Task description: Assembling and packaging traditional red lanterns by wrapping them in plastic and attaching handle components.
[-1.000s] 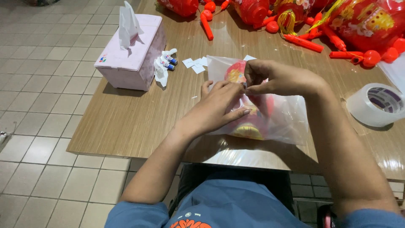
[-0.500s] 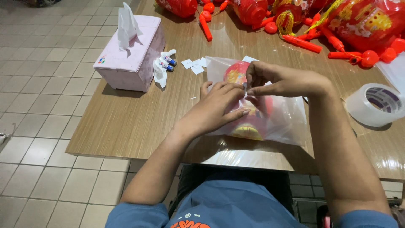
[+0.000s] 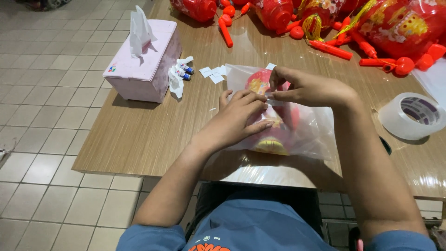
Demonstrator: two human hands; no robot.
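A clear plastic bag lies on the wooden table with a red and yellow lantern inside it. My left hand rests flat on top of the bag, its fingertips pressing the film. My right hand reaches in from the right and pinches a small white slip, seemingly tape or paper, on the bag just above my left fingers. The two hands touch at the fingertips.
A pink tissue box stands at the left, with small tubes and a crumpled tissue beside it and white paper scraps nearby. A clear tape roll lies at the right. Several red lanterns and orange sticks crowd the far edge.
My hands have stayed on the bag; the right fingers have shifted slightly while pinching the small white slip. The bag and lantern have barely moved.
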